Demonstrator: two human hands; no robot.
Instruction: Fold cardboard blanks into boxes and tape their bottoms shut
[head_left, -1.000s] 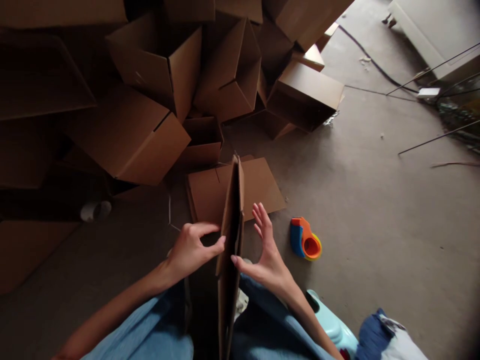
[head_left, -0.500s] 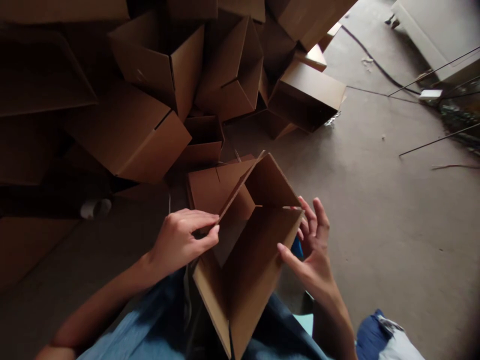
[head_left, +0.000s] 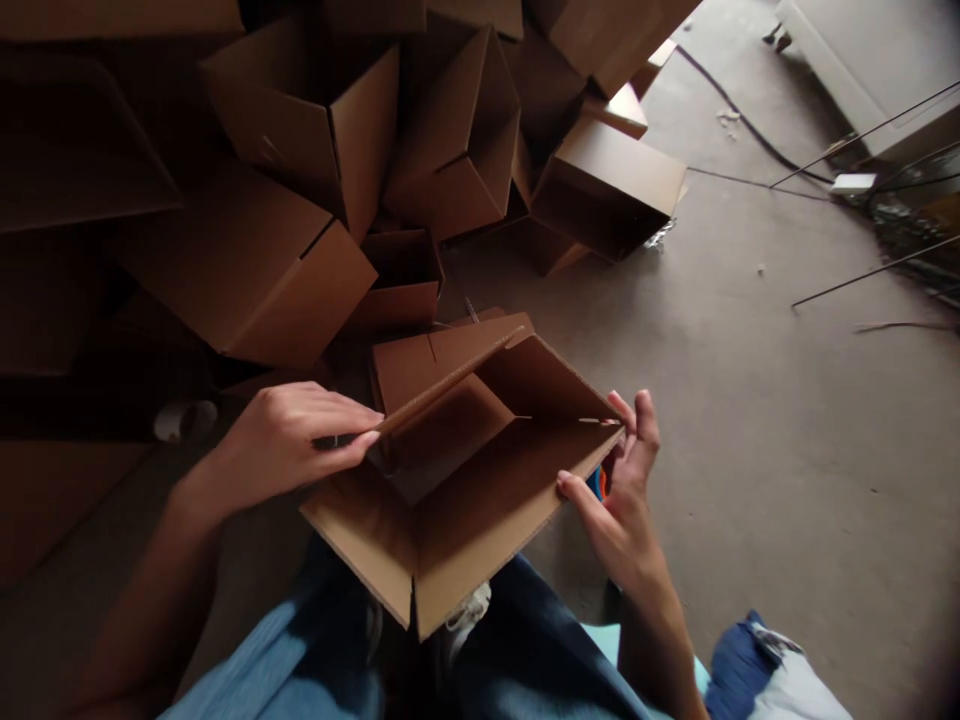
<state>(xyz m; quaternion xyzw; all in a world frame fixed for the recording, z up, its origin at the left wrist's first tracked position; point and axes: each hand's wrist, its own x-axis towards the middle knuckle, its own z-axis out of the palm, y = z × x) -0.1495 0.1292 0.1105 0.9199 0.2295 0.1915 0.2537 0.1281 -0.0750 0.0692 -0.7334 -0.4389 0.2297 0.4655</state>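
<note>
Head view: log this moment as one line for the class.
left hand: fingers on edge of open brown corrugated cardboard box | right hand: gripping its rim | rest: heaped brown cardboard boxes, grey concrete floor

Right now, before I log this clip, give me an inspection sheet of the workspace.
Surface: bare concrete floor, scuffed and littered with bits.
Job's things: open cardboard box, its flaps spread.
Hands: left hand at one edge of the box; right hand pinching the opposite edge.
Clutter: heap of cardboard boxes ahead; flat cardboard piece beyond the open box; orange and blue plastic object, mostly hidden by the right hand; blue cloth at lower right.
Cables: black cable along the floor, upper right.
Surroundings: white panel and thin metal rods, upper right.
</note>
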